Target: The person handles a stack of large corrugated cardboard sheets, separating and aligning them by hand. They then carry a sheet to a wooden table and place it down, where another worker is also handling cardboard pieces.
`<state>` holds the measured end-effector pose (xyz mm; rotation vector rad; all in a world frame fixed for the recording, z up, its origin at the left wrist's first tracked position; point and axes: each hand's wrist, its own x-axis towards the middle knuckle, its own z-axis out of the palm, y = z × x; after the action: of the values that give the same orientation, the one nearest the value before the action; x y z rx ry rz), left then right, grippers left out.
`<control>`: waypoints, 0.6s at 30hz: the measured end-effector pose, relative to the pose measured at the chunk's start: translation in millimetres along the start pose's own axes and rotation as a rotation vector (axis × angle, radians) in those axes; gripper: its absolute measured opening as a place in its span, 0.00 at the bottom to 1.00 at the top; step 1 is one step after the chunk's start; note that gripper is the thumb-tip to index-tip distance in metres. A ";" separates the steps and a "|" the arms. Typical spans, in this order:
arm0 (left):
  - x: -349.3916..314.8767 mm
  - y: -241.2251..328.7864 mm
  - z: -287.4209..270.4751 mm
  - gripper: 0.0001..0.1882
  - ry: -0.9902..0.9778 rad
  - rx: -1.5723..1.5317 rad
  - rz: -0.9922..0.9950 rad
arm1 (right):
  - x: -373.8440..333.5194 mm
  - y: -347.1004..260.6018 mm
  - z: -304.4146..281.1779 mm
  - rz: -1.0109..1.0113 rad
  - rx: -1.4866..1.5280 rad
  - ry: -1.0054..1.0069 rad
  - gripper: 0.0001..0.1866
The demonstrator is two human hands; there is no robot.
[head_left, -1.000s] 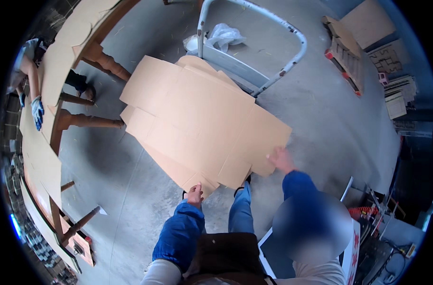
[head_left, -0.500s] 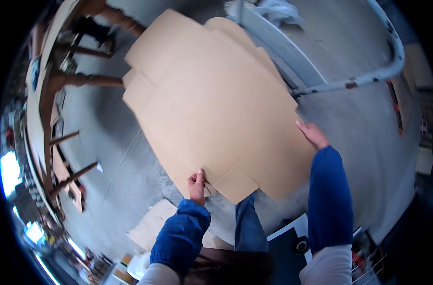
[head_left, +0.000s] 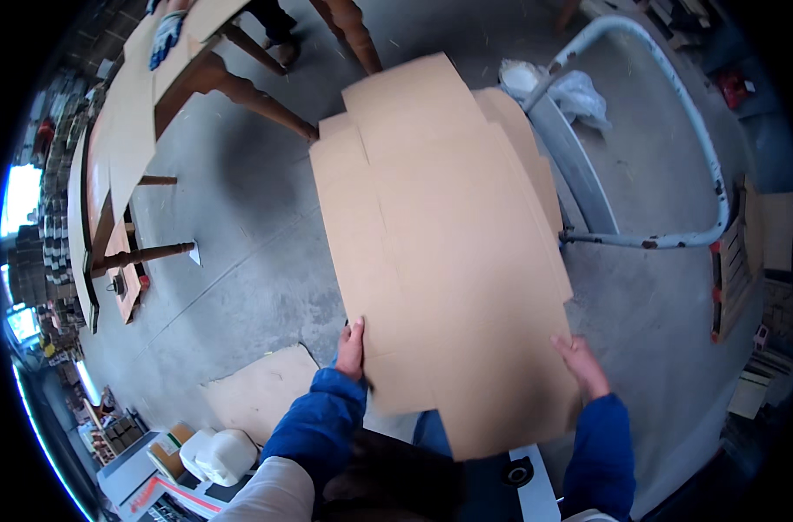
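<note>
A large flat sheet of brown cardboard (head_left: 457, 252), with slots and stepped flaps cut along its edges, stretches out in front of me. My left hand (head_left: 351, 350) grips its left edge near the close end, thumb on top. On the opposite edge, my right hand (head_left: 582, 365) holds the sheet with the thumb over it and the other fingers hidden underneath. Past the sheet's far right side, more cardboard (head_left: 511, 122) shows beside a grey metal trolley (head_left: 579, 165).
The trolley's chipped tubular handle (head_left: 714, 174) curves on the right, near a crumpled plastic bag (head_left: 579, 96). A wooden-legged table (head_left: 135, 96) stands at the left, with another person's gloved hand (head_left: 167, 39) on it. White jugs (head_left: 227, 457) and a floor cardboard piece (head_left: 261, 387) lie lower left.
The cardboard has swung straighter in front of me and come closer. My left hand has gone from its near corner to the left edge; my right hand sits lower. The view has shifted.
</note>
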<state>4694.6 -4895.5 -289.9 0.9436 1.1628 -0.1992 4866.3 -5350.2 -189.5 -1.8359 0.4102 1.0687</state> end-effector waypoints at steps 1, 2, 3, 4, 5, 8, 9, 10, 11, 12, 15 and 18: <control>-15.4 19.1 6.3 0.25 0.010 0.000 0.032 | -20.5 -2.5 4.2 0.018 0.034 0.029 0.21; -29.0 32.7 -5.5 0.25 -0.027 0.042 0.067 | -40.8 -10.1 14.5 0.029 0.074 0.038 0.20; -40.7 43.8 -18.5 0.25 -0.067 0.082 0.097 | -60.2 -25.5 23.5 0.045 0.110 0.052 0.20; -43.1 63.0 -32.1 0.25 -0.125 0.037 -0.017 | -80.2 -43.3 29.3 0.096 0.078 0.064 0.21; -43.3 88.1 -45.2 0.25 -0.191 -0.006 -0.132 | -107.6 -70.2 36.5 0.146 0.047 0.084 0.22; -43.4 119.9 -33.8 0.28 -0.213 -0.069 -0.256 | -167.4 -123.1 67.6 0.026 -0.094 0.190 0.23; -43.6 117.7 -26.3 0.30 -0.183 -0.085 -0.270 | -187.9 -135.0 77.4 -0.051 -0.157 0.224 0.23; -39.5 101.4 -29.8 0.31 -0.027 0.053 -0.163 | -200.9 -139.3 81.1 -0.063 -0.297 0.270 0.24; -50.6 99.7 -25.1 0.31 -0.055 0.005 -0.208 | -221.7 -159.4 87.3 -0.065 -0.303 0.305 0.25; -64.8 103.8 -23.7 0.31 -0.078 -0.039 -0.249 | -248.7 -186.5 99.2 -0.071 -0.304 0.334 0.25; -118.5 82.7 -29.3 0.33 -0.064 -0.024 -0.145 | -334.2 -262.0 137.3 -0.129 -0.437 0.377 0.27; -160.9 65.6 -25.9 0.38 -0.088 0.199 -0.109 | -412.8 -322.4 165.5 -0.006 -0.658 0.409 0.24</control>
<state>4646.3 -4887.9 -121.2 1.0360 1.1287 -0.4472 4764.5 -5113.1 295.5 -2.6580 0.3035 0.8751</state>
